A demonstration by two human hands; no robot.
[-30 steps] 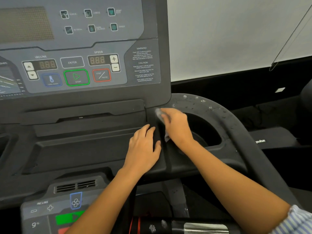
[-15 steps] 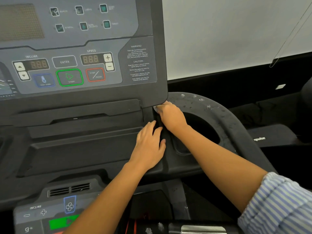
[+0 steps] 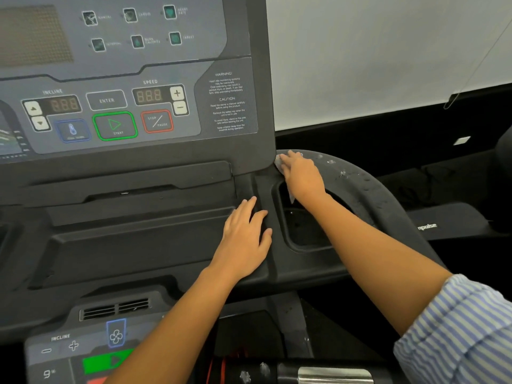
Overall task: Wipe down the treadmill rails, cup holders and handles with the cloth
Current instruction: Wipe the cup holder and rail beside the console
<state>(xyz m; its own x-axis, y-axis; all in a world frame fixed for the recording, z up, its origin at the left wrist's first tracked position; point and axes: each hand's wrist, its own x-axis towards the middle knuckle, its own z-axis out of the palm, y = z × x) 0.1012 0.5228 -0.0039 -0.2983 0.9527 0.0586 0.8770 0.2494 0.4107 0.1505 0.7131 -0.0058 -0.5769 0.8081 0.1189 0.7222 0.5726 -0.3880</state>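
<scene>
A small pale cloth [image 3: 279,162] lies pressed against the top inner end of the treadmill's curved black handle [image 3: 368,187], right beside the lower right corner of the console [image 3: 260,112]; only its edges show, one at the fingertips and a second scrap hanging below the heel of the palm over the cup holder; the right hand [image 3: 303,177] covers the rest of it, fingers stretched forward nearly straight and close together, pressing the cloth down onto the handle rather than bunching it; the thumb is hidden, so whether it pinches the cloth cannot be told; the handle's surface to the right of the hand is dotted with pale droplets; just below and inside the handle's arc sits the cup holder [image 3: 304,231], a deep dark recess that the right forearm crosses; left of the cup holder, the left hand [image 3: 245,239] lies palm down on the dark console ledge [image 3: 138,245], fingers straight and slightly spread, holding nothing; the two hands are near each other but apart; above the ledge the console's grey panel carries a green start button [image 3: 115,126], a red stop and pause button [image 3: 157,121], and incline and speed readouts; a blue and white striped sleeve [image 3: 465,328] is pushed up the right arm at the lower right; a smaller control panel [image 3: 55,353] with a fan symbol sits at the bottom left; behind the handle stands a plain white wall [image 3: 388,51].
</scene>
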